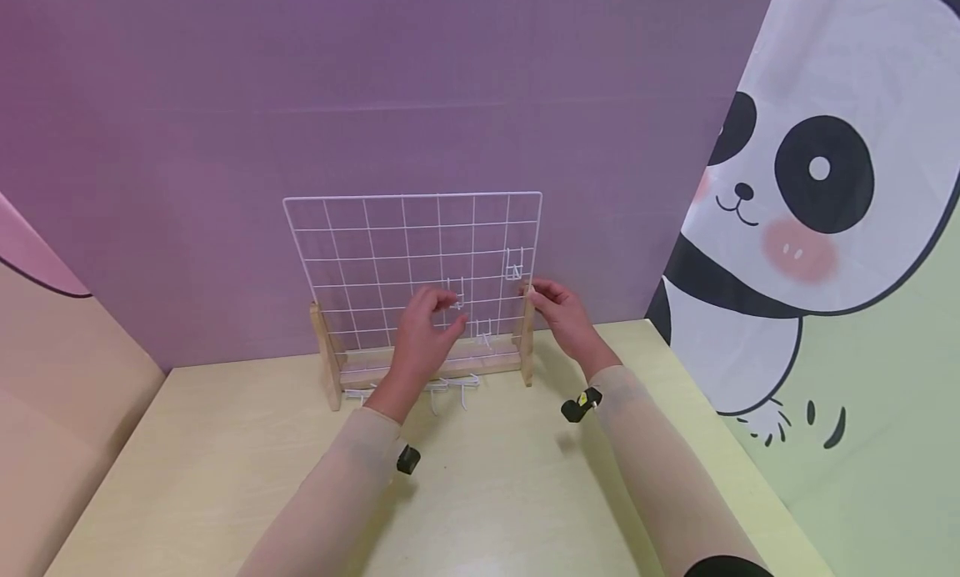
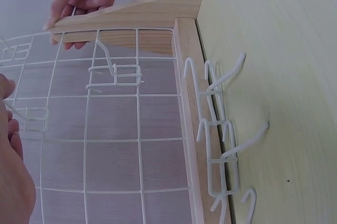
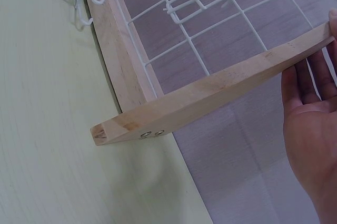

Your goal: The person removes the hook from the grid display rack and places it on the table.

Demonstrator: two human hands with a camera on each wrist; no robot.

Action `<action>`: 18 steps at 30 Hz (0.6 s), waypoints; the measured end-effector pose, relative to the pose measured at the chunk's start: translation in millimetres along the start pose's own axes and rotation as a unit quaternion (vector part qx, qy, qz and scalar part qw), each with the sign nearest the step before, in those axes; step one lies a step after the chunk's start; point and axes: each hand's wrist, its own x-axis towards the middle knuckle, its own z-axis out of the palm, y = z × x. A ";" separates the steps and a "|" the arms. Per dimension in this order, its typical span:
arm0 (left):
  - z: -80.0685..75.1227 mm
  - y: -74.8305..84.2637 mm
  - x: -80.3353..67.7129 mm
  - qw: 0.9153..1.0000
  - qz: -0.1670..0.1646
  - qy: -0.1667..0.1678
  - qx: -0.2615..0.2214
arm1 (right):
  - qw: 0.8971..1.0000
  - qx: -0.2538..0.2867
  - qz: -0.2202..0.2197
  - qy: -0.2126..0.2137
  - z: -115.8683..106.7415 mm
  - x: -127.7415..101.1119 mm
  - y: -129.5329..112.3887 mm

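A white wire grid panel (image 1: 352, 252) stands upright in a wooden stand (image 1: 330, 368). My right hand (image 1: 566, 314) grips the upper end of the stand's right wooden side piece (image 3: 210, 89), thumb on the front and fingers behind. My left hand (image 1: 420, 335) is in front of the grid, thumb and fingertips apart, around a white wire hook (image 2: 34, 118) hung on the mesh. Two more wire hooks hang on the grid: one high near the right edge (image 1: 513, 271), another lower down (image 2: 124, 74).
Several loose white hooks (image 1: 463, 383) lie along the stand's front base bar (image 2: 192, 76) on the pale wooden table (image 1: 480, 494). A purple wall (image 1: 420, 85) rises close behind the stand. At the right is a wall with a panda picture (image 1: 817, 227).
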 end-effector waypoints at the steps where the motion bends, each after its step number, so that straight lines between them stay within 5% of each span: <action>1: 0.1 -0.4 0.3 1.000 0.000 0.001 0.001 | 1.000 0.002 0.000 0.000 0.2 0.2 0.1; 18: 1.1 -5.8 1.9 0.999 0.023 0.018 -0.012 | 1.000 0.004 -0.012 -0.002 0.0 0.8 1.7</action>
